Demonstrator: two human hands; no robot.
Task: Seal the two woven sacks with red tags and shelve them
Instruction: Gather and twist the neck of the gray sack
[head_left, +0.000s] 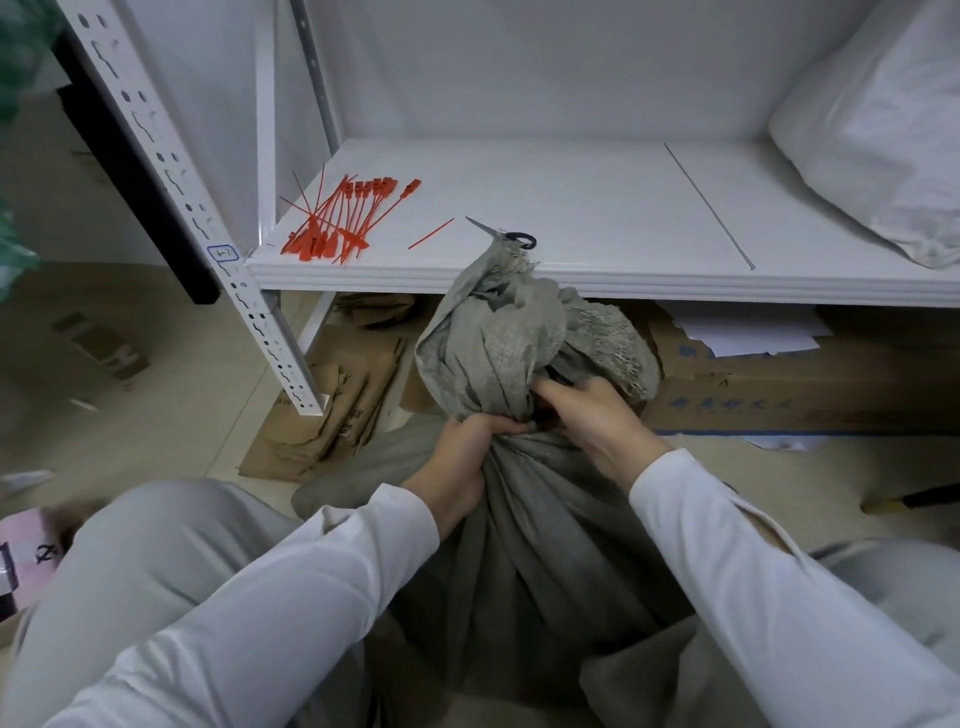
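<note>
A grey woven sack (550, 540) stands on the floor between my knees, its mouth gathered into a bunched neck that flops upward toward the shelf edge. My left hand (460, 467) grips the neck from the left. My right hand (592, 415) clasps the neck from the right, fingers curled into the folds. A pile of red tags (343, 218) lies on the white shelf (571, 202) at its left end, with one cut red strip (431, 234) lying apart. A white woven sack (878, 130) lies on the shelf at the far right. No tag is visible on the grey sack's neck.
Scissors (501, 234) lie on the shelf just behind the sack's top. The slotted shelf post (171, 171) stands at left. Flattened cardboard (332, 405) and a carton (810, 384) with papers sit under the shelf. A pink box (26, 551) is at lower left.
</note>
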